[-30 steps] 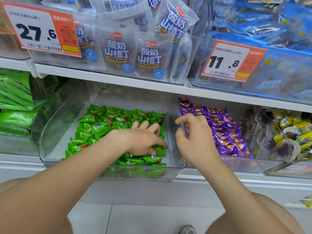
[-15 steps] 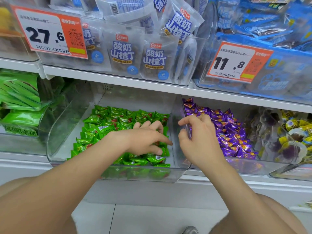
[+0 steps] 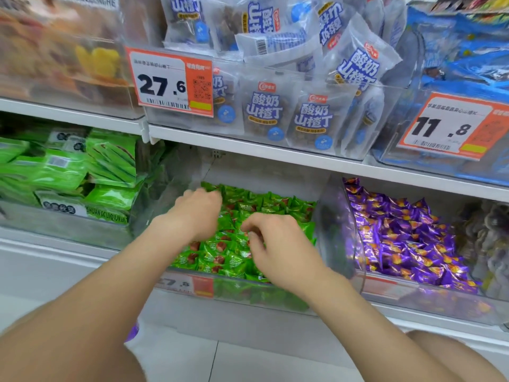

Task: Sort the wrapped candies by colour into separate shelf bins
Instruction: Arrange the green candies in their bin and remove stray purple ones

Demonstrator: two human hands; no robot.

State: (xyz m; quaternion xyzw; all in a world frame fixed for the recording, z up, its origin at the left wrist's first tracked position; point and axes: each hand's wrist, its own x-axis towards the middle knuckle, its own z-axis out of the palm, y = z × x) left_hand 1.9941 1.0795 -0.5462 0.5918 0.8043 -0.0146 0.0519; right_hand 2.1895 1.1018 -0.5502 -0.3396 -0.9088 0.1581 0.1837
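Green is pretty much all you get in the middle bin. The green candies [image 3: 217, 252] fill the clear bin [image 3: 248, 297] on the lower shelf, piled right up to its near front wall, and both hands are in there over them. The left hand [image 3: 198, 213] is toward the far left of the pile, knuckles up and fingers pointing down into the wrappers. It's smeared with blur, so I honestly can't tell if it's got one or is just poking around. The right hand [image 3: 278, 246] sits nearer and a bit to the right, fingers curled with the thumb tucked close to them. It might be pinching a wrapper or holding nothing, can't call that one either.

Just to the right, in the neighbouring bin [image 3: 340, 232], are the purple candies [image 3: 407, 244], shiny purple with orange print, heaped toward the near right.

Progress-wise it looks pretty far along to me. Every wrapper I can make out in the green pile is green (with a red patch printed on it), and I don't spot any green among the purple. So the two colours seem separated, at least on top. What's left, I'd guess, is digging for strays buried underneath or hidden by the hands, then the same check on the purple side. There's also a little purple something [image 3: 135, 333] low down beside the left forearm, near the floor. It's too blurry to say if it's a dropped candy.
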